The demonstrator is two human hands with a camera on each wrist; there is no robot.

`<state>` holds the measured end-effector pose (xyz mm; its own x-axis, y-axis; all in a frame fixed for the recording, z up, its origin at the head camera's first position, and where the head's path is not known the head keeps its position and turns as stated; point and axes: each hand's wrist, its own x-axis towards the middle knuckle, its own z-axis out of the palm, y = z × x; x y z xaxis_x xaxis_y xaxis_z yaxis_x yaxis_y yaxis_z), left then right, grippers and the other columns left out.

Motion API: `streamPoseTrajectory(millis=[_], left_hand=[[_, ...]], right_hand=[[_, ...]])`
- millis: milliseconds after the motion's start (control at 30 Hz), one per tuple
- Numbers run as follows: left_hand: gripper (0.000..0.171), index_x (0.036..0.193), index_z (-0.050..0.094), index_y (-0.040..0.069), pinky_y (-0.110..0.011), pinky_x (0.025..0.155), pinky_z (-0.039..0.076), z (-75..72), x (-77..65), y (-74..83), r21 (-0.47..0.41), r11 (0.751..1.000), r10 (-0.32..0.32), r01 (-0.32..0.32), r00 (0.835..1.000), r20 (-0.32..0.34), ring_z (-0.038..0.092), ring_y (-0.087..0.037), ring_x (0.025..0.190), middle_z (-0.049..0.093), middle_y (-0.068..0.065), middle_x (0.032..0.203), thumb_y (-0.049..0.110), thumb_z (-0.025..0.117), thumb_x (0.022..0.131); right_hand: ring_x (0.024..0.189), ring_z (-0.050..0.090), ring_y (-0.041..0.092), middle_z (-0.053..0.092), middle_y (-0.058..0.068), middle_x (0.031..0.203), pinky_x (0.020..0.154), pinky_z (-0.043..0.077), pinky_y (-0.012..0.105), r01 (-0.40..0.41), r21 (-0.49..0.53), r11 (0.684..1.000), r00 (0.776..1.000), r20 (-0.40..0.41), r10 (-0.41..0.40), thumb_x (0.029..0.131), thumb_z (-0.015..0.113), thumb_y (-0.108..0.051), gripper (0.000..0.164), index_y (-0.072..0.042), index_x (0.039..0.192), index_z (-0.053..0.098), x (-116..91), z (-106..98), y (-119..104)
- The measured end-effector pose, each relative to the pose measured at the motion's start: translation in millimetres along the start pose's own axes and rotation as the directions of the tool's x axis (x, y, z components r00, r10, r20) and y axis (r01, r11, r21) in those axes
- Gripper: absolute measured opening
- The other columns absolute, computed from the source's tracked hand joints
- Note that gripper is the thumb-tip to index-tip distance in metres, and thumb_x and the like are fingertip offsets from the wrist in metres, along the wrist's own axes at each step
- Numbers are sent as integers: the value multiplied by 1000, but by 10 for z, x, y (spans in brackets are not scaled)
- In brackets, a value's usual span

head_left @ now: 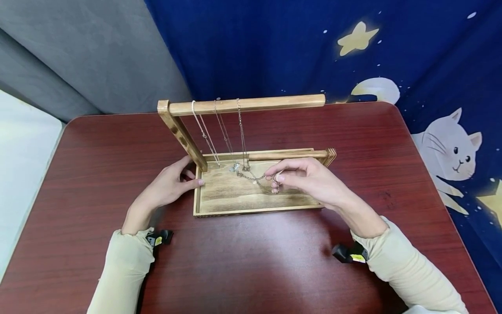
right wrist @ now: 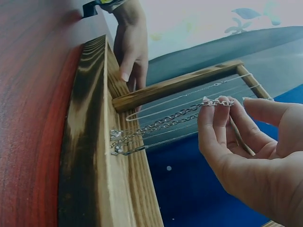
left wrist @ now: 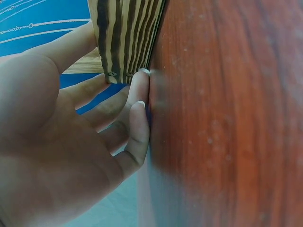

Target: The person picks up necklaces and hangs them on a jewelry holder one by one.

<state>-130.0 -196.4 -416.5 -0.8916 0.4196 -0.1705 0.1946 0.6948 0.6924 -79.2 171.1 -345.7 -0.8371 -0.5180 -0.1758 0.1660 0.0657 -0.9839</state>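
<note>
A wooden jewelry stand [head_left: 255,212] has a shallow tray base, an upright post [head_left: 182,135] at its left and a bar [head_left: 282,103] across the top. My left hand [head_left: 166,185] grips the tray's left end, thumb over the rim; the left wrist view shows fingers against its striped end wall [left wrist: 128,42]. Over the tray, my right hand [head_left: 310,179] holds a chain necklace [right wrist: 175,113], which drapes over its fingers. The necklace's other end, with a clear pendant [head_left: 235,167], lies toward the tray's middle. Several necklaces [head_left: 205,133] hang from the bar.
The stand sits on a dark red wood table [head_left: 259,261]. A lower wooden bar [head_left: 288,155] runs along the tray's back right side. Behind the table hang a grey curtain [head_left: 94,52] and a blue curtain [head_left: 251,48] with stars and a cat.
</note>
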Motion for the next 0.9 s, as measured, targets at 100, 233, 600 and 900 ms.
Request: streamPoseTrajectory(millis=[100, 233, 600, 900], left_hand=[[67, 150, 39, 13, -37, 77, 47, 0, 5, -2, -4, 1000, 5, -5, 1000, -1, 63, -18, 86, 69, -8, 96, 32, 71, 94], [67, 149, 40, 14, -37, 77, 47, 1, 5, -8, -5, 1000, 6, -6, 1000, 0, 63, -18, 88, 69, -7, 95, 33, 71, 93], [69, 150, 39, 12, -38, 79, 46, 3, 3, -10, -9, 1000, 0, 0, 1000, 0, 64, -19, 90, 69, -8, 98, 34, 71, 93], [71, 151, 37, 11, -39, 80, 46, 1, -2, -7, -7, 1000, -9, 9, 1000, 3, 63, -20, 90, 69, -9, 99, 35, 71, 94]], right_hand=[[94, 68, 25, 69, 18, 108, 87, 54, 40, 10, 40, 999, 1000, 12, -10, 95, 64, -2, 26, 4, 121, 65, -23, -7, -28], [95, 68, 25, 68, 20, 111, 87, 55, 40, 34, 99, 995, 998, 44, -38, 93, 64, 3, 28, 7, 121, 64, -61, -17, -52], [96, 66, 21, 65, 16, 116, 84, 55, 36, 215, 197, 957, 962, 124, -242, 94, 55, 11, 28, 1, 117, 68, -135, -91, -144], [98, 63, 23, 65, 16, 118, 79, 56, 34, 306, 166, 937, 938, 116, -327, 91, 57, 15, 33, 1, 117, 70, -180, -139, -212]])
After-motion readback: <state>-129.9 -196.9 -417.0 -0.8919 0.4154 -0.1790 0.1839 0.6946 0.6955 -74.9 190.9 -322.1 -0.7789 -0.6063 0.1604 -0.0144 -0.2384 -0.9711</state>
